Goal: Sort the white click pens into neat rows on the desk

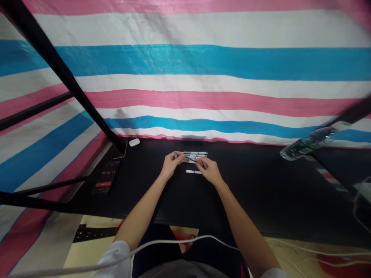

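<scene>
In the head view, a group of slim white pens [194, 156] is seen lying side by side near the middle of the black counter [246, 185], closer to the far edge than to the near edge, and two more white pieces [193, 172] are placed just in front of the group. It seems that the pens are laid parallel and are kept between the hands so that they can be reached by both. The left hand [171, 164] is almost closed, and the end of a pen appears to be pinched by its fingertips, but this is too small to be told with certainty. The right hand [209, 171] is also nearly closed, and a thin dark part [189, 158] is held or touched by its fingers, though the grip cannot be confirmed. Toward the far left corner, a small white case [134, 142] is placed, and a phone showing a timer [106, 177] is lying nearer the left edge, perhaps for being read easily.
</scene>
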The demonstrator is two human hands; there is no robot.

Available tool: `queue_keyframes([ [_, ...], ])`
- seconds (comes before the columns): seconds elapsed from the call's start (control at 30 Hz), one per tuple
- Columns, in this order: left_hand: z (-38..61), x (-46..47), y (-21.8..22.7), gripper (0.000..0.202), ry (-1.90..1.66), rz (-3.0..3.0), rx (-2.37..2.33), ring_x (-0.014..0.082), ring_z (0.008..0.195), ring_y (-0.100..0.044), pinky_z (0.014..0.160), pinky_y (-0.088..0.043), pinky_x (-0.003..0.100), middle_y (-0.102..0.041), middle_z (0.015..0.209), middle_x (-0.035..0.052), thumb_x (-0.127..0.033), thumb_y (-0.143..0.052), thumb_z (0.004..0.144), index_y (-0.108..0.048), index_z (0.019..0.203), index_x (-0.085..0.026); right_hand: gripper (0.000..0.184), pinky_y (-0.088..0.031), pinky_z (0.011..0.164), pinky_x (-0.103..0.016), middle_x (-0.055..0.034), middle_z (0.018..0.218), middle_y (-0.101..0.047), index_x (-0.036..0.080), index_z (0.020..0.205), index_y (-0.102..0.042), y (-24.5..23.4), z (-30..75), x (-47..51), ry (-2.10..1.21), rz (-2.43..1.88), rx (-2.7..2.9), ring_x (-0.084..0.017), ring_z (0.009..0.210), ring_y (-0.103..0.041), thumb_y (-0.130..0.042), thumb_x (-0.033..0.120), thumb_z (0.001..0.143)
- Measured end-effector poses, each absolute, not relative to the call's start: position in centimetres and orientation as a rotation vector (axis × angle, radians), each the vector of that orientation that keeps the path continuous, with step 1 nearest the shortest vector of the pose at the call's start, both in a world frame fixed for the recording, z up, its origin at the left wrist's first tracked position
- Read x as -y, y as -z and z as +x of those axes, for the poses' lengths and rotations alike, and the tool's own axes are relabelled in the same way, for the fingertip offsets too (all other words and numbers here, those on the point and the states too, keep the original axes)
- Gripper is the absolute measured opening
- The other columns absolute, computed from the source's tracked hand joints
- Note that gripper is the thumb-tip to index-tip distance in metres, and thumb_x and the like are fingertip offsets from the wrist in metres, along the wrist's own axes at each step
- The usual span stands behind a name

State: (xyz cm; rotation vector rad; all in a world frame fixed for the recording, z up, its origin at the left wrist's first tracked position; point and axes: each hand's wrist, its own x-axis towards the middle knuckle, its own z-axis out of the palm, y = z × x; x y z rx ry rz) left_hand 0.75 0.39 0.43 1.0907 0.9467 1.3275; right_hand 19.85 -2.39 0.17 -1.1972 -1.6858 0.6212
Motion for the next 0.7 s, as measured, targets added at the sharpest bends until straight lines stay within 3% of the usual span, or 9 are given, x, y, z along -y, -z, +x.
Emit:
queue_keyframes([
  [0.1,0.8,-0.5,-0.4,0.031,-1.312,1.082,-0.946,0.0075,0.056,-0.048,0.054,-0.035,0.022,-0.058,0.063,-0.0002,-0.041,-0.079,0.067,-0.068,0.076,-0.014,0.014,-0.050,0.070,-0.034,-0.0050,0.081,-0.070,0.023,0.087,-0.071,-0.2,20.0,2.3,-0.555,-1.173,1.733,-0.019,0.069,-0.061,-0.059,0.028,0.082],
  [0.27,0.6,-0.8,-0.8,0.042,-1.374,0.944,-0.908,0.0089,0.056,-0.050,0.051,-0.033,0.022,-0.063,0.070,0.0054,-0.052,-0.064,0.079,-0.070,0.082,-0.011,0.014,-0.049,0.075,-0.036,-0.0063,0.081,-0.067,0.022,0.080,-0.070,0.1,20.8,1.8,-0.350,-1.152,1.792,-0.022,0.080,-0.058,-0.058,0.027,0.086],
  [0.53,0.1,-1.3,-1.4,0.037,-1.371,0.682,-0.764,0.0119,0.057,-0.050,0.053,-0.037,0.025,-0.062,0.071,0.0078,-0.033,-0.043,0.087,-0.070,0.087,-0.008,0.015,-0.048,0.069,-0.032,-0.0048,0.076,-0.062,0.021,0.082,-0.070,0.7,21.2,1.5,-0.318,-1.184,1.825,-0.020,0.073,-0.057,-0.056,0.023,0.086],
  [0.7,0.0,-1.4,-1.0,0.023,-1.349,0.658,-0.768,0.0112,0.063,-0.054,0.057,-0.040,0.025,-0.064,0.076,0.0075,-0.020,-0.053,0.080,-0.071,0.088,-0.008,0.015,-0.046,0.067,-0.032,-0.0045,0.074,-0.062,0.019,0.083,-0.070,0.6,21.3,1.4,-0.280,-1.192,1.802,-0.019,0.070,-0.055,-0.055,0.022,0.086],
])
